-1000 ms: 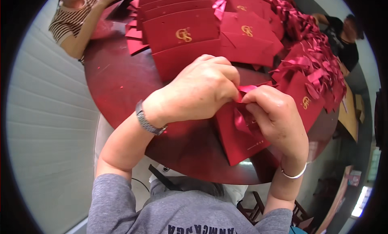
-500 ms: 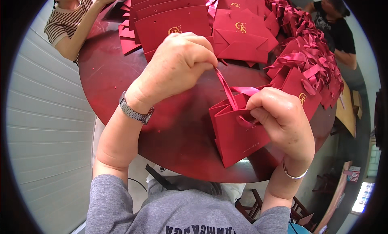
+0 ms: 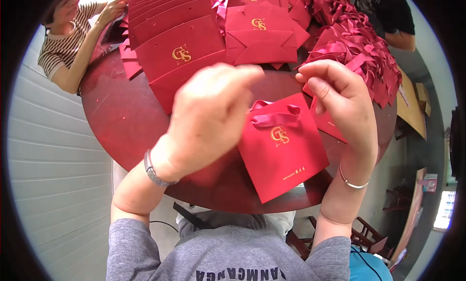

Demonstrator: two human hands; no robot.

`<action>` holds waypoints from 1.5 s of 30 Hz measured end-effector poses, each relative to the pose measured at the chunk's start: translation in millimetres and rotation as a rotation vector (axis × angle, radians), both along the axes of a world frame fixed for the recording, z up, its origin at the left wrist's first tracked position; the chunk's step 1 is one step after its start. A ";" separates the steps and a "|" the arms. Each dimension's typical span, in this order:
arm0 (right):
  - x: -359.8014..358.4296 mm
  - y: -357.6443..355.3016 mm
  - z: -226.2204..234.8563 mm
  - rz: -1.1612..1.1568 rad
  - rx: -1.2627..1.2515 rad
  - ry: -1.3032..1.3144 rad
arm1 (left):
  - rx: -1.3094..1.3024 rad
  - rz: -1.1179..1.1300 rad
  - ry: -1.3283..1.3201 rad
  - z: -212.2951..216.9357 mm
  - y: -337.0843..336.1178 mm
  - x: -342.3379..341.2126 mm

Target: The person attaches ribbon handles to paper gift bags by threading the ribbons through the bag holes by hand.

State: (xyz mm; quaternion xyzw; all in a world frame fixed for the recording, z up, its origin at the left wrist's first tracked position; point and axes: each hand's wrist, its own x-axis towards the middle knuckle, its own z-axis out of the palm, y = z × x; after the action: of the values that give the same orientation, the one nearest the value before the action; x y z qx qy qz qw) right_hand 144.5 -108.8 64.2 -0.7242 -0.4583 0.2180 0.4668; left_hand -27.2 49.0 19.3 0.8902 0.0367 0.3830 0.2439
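One person in a brown-and-cream striped shirt point(image 3: 62, 54) is seen at the far left of a round, dark-red polished table point(image 3: 112, 117). Beside that person, a fanned row of flat red paper bags point(image 3: 171, 34) is laid out; at least five overlapping edges can be counted. In front of the row, the left hand point(image 3: 209, 113), blurred, is raised with one finger extended; its palm is hidden, so whether anything is held cannot be told. One grey metal-banded watch point(image 3: 155, 170) is worn on that wrist. Farther right, one square red paper bag point(image 3: 291, 152) is laid flat near the table's front edge, between the two hands, with one gold emblem and pink satin ribbon handles point(image 3: 274, 117). Just beyond its upper right corner, the right hand point(image 3: 342, 99) is held released, thumb and index finger curved apart; one thin silver bangle point(image 3: 353, 185) is worn. Behind it, uncountable glossy crimson ribbons point(image 3: 352, 50) are heaped. One person in a black shirt point(image 3: 386, 12) is partly seen beyond.
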 end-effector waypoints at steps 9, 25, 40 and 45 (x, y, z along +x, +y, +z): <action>25.1 9.5 -34.9 0.085 -0.055 -0.247 | 0.001 -0.019 0.319 -29.8 -27.2 30.3; 21.7 9.1 -24.6 0.351 -0.269 0.110 | -0.069 -0.230 0.469 6.9 -45.3 3.4; 14.9 28.6 -60.9 0.214 -0.053 0.278 | -0.286 -0.297 0.297 -5.9 -40.9 -2.9; 14.1 31.2 -58.6 0.157 -0.079 0.134 | -0.267 -0.264 0.276 -5.3 -37.8 -4.0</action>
State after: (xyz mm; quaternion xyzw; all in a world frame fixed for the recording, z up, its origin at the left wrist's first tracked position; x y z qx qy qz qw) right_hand 158.5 -77.6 5.6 -0.6876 -0.4725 0.3201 0.4489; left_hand -31.2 11.2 14.0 0.8911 0.0030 0.2143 0.4001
